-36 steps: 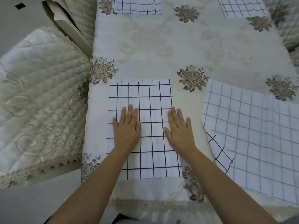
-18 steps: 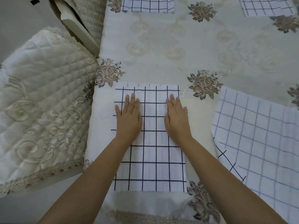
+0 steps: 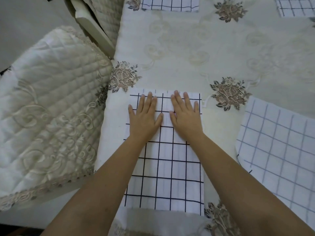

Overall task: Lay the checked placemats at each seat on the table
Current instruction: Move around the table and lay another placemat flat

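Placemat (image 3: 170,176) flat on table (image 3: 187,48); left hand (image 3: 144,118), right hand (image 3: 185,116) pressing it, fingers straight, side by side

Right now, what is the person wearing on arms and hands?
Nothing visible. The left hand and right hand are bare, with no gloves, rings or watch visible. The left forearm and right forearm are bare too; no sleeve enters the view.

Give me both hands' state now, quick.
Left hand: open, flat on the near placemat.
Right hand: open, flat on the same placemat.
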The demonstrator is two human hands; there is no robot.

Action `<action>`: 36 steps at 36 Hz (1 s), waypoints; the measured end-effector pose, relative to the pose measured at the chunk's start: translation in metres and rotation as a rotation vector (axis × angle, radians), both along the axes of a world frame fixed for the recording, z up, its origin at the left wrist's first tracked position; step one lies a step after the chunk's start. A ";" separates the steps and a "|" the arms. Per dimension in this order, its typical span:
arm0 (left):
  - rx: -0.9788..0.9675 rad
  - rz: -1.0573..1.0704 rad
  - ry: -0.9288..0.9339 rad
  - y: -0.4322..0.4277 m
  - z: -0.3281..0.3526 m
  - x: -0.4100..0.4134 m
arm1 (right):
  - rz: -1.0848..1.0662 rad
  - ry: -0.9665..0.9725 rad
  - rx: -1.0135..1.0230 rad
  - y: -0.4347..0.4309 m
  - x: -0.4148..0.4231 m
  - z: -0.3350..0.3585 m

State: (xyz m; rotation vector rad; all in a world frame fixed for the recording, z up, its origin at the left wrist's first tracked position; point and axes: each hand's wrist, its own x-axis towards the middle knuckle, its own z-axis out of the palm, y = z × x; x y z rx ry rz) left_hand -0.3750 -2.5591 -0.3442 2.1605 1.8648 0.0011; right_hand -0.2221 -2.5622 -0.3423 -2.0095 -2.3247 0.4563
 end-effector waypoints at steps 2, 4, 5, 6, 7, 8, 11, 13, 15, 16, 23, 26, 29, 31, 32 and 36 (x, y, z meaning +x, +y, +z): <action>0.001 0.016 0.008 0.003 0.000 -0.003 | -0.032 -0.020 0.005 0.002 0.010 -0.001; 0.019 0.036 -0.002 0.006 0.000 -0.008 | -0.065 -0.032 0.021 0.002 0.022 -0.002; 0.028 0.047 -0.007 0.007 0.000 -0.010 | -0.080 -0.041 0.014 0.002 0.028 -0.001; 0.032 0.057 -0.007 0.008 0.000 -0.013 | -0.095 -0.047 0.003 0.001 0.034 -0.002; 0.035 0.065 -0.005 0.009 -0.001 -0.016 | -0.111 -0.052 -0.003 0.001 0.038 -0.002; 0.034 0.071 -0.003 0.010 -0.001 -0.019 | -0.128 -0.055 -0.006 0.000 0.042 -0.002; 0.011 0.082 0.001 0.011 0.001 -0.028 | -0.174 -0.066 -0.005 0.000 0.050 -0.002; -0.009 0.098 0.005 0.011 0.002 -0.033 | -0.192 -0.078 0.014 -0.001 0.052 -0.001; -0.013 0.121 0.005 0.007 0.004 -0.035 | -0.217 -0.050 0.049 -0.002 0.053 0.000; -0.004 0.130 0.004 0.003 0.005 -0.035 | -0.247 -0.011 0.075 -0.003 0.051 0.001; 0.142 0.023 -0.102 -0.035 0.013 -0.007 | -0.287 0.127 0.266 -0.029 -0.005 0.008; 0.121 -0.018 -0.128 -0.047 0.010 0.005 | -0.105 0.043 0.208 -0.043 -0.031 0.002; 0.101 -0.062 -0.087 -0.056 0.000 0.006 | -0.054 0.004 0.157 -0.056 -0.037 -0.005; 0.086 -0.063 -0.085 -0.057 -0.003 0.003 | -0.056 -0.020 0.140 -0.061 -0.032 -0.008; 0.081 -0.062 -0.085 -0.058 -0.003 0.001 | -0.064 -0.020 0.127 -0.062 -0.028 -0.008; 0.025 -0.015 -0.079 -0.062 -0.002 -0.011 | -0.132 -0.012 0.050 -0.067 -0.006 -0.006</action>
